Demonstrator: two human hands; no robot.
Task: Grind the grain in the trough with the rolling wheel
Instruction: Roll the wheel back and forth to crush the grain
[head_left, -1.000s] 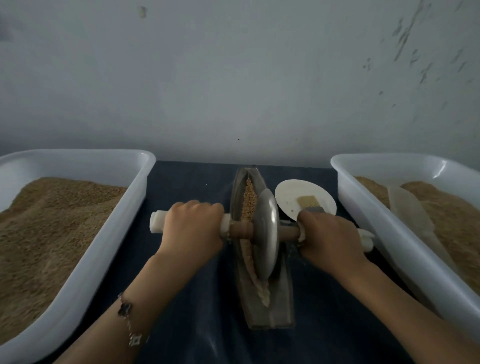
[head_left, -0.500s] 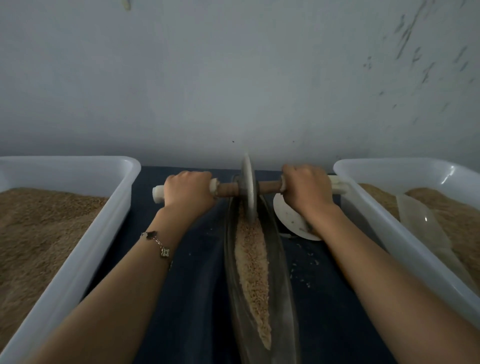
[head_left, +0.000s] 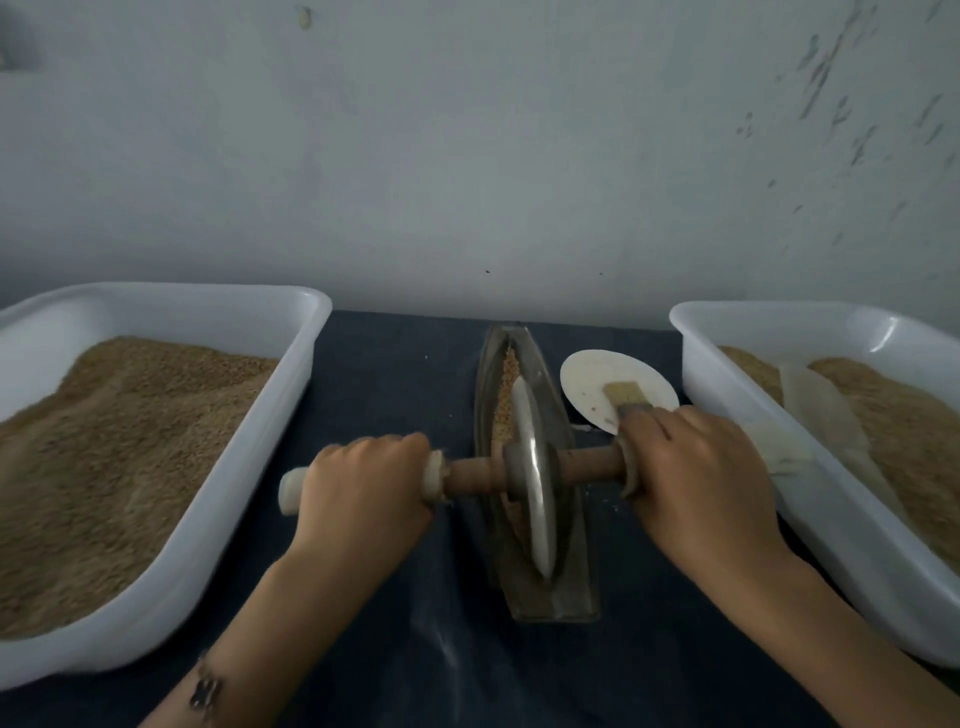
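Metal rolling wheel (head_left: 532, 480) has rolled back from the far tip to the near half of the trough (head_left: 535, 597), uncovering far grain (head_left: 506, 395); left hand (head_left: 363, 488) and right hand (head_left: 696, 467) grip its axle, grinding mid-stroke.

A white tub (head_left: 291, 374) heaped with tan meal sits well left of the fingers, a second tub (head_left: 810, 514) lies just right of them, and a small white plate (head_left: 597, 379) carrying what may be a brush (head_left: 626, 397) rests just beyond, all on a dark cloth (head_left: 395, 374).
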